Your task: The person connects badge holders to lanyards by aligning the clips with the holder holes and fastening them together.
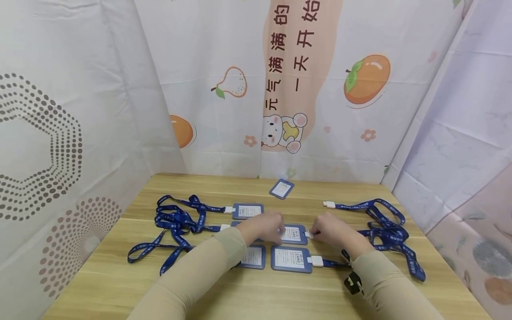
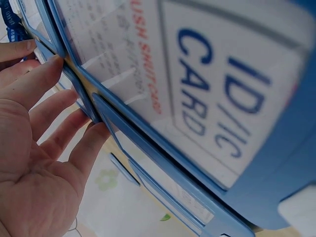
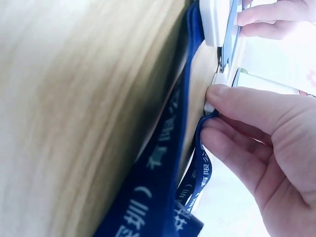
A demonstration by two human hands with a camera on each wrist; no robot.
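Blue ID card holders lie in two columns mid-table. My left hand (image 1: 262, 226) is at the inner ends of the middle row. Its thumb and fingers (image 2: 74, 163) curl around the edges of the left middle card holder (image 1: 237, 223), which it mostly covers in the head view. The right middle card holder (image 1: 296, 235) lies just beyond the fingertips. My right hand (image 1: 333, 230) pinches the white clip (image 3: 220, 78) of a blue lanyard (image 3: 200, 148) between thumb and fingers, at the right end of that holder. Closest to me is the front right card holder (image 1: 291, 259).
One card holder (image 1: 282, 189) without a lanyard lies at the back. A lanyard clip (image 1: 329, 204) at the back right has no holder on it. Tangled lanyards lie left (image 1: 176, 220) and right (image 1: 390, 233). A printed curtain (image 1: 224, 124) hangs behind the wooden table (image 1: 240, 298).
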